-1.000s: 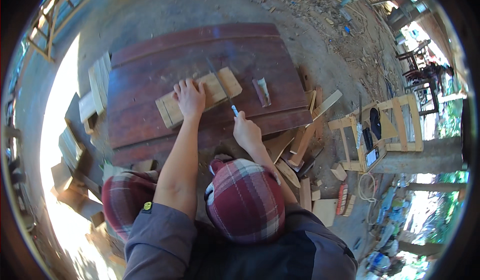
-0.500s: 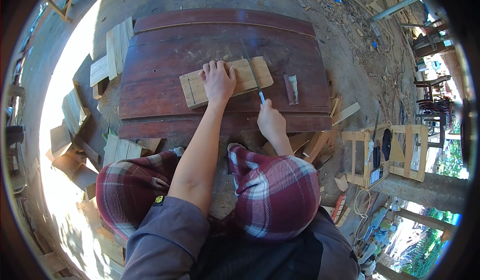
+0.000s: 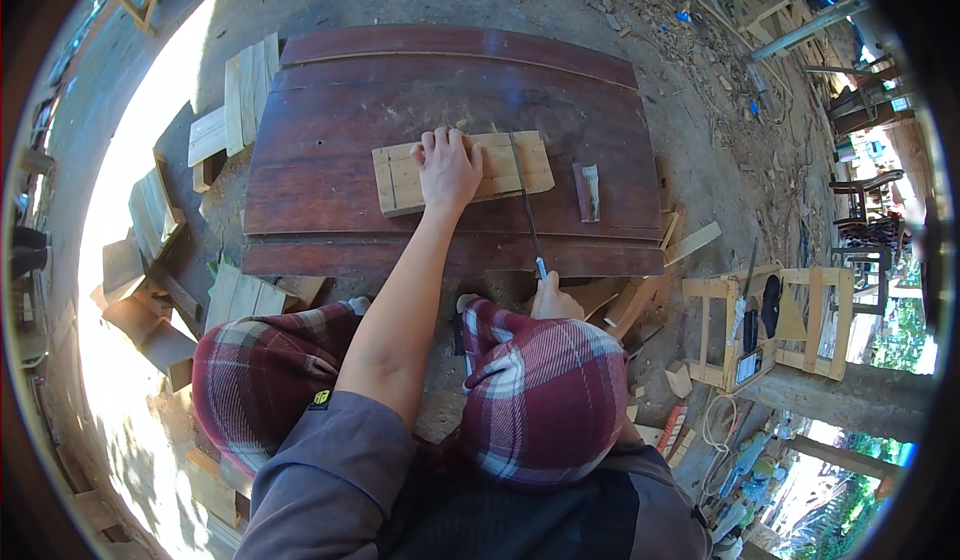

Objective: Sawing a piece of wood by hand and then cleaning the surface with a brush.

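A pale wooden board (image 3: 398,182) with dark lines across it lies on a dark reddish-brown wooden panel (image 3: 320,100). My left hand (image 3: 449,170) grips the board from above, fingers curled toward its far edge. My right hand (image 3: 553,300) holds the light-coloured handle of a long, narrow saw (image 3: 529,210), whose blade crosses the board near its right end. This hand sits low, beyond the panel's near edge and partly behind my plaid-covered right knee (image 3: 540,390). A small dark-red strip (image 3: 585,192) with a pale face lies right of the board.
Pale planks (image 3: 240,95) and wooden offcuts (image 3: 140,270) lie to the left. A wooden frame (image 3: 820,370) carrying tools stands at the right, beside a coiled cord (image 3: 716,430). Scraps (image 3: 690,245) litter the floor; chairs (image 3: 860,220) stand farther right.
My right hand has drawn back toward my body with the saw, its blade sliding down across the board. My left hand stays on the board. The view has shifted, moving the panel rightward in the picture.
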A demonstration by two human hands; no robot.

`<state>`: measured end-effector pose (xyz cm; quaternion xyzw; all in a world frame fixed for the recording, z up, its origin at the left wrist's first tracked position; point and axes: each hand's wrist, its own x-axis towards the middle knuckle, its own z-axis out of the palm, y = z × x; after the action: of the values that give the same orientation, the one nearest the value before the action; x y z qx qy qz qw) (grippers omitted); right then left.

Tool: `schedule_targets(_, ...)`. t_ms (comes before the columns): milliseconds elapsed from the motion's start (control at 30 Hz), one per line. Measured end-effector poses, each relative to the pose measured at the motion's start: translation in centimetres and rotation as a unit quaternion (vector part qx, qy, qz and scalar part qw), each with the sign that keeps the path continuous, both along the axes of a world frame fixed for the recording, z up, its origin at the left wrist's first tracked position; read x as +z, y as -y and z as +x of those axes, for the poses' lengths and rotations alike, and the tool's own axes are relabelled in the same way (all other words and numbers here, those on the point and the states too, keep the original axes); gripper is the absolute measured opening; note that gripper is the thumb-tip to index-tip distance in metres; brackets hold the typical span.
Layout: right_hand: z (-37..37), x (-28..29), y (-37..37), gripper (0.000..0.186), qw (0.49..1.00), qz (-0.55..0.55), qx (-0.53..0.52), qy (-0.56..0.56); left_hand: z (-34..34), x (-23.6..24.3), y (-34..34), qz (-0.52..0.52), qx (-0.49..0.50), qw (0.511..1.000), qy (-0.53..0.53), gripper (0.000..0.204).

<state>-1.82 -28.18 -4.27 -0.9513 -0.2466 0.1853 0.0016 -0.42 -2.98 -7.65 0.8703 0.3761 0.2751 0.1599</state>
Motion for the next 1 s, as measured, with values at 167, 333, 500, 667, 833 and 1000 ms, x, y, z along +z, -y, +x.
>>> schedule_targets(167,1.1,-0.5,-1.7,0.022,0.997,0.074,0.011,0.031,-0.1,0.6,0.2,-0.016,0.008,1.000,-0.002,0.031)
schedule_targets(333,5.3,-0.7,-6.0,0.022,0.988,0.143,0.054,0.027,-0.2,1.3,0.7,-0.028,-0.008,1.000,-0.008,0.039)
schedule_targets(500,3.7,-0.4,-5.5,0.022,0.989,0.137,0.044,0.028,0.3,0.4,0.2,-0.005,0.023,0.998,-0.063,0.049)
schedule_targets(667,0.2,0.6,-0.2,0.021,0.999,0.037,-0.003,0.001,0.0,0.3,0.0,-0.004,0.026,0.998,-0.065,0.050)
schedule_targets(833,-0.5,1.1,0.8,0.021,0.999,0.004,-0.031,-0.023,0.3,0.5,0.3,-0.004,0.017,0.998,-0.052,0.049)
schedule_targets(1000,2.8,-0.1,-4.5,0.023,0.993,0.105,0.017,0.045,0.3,0.5,0.5,-0.004,0.003,0.999,-0.052,0.049)
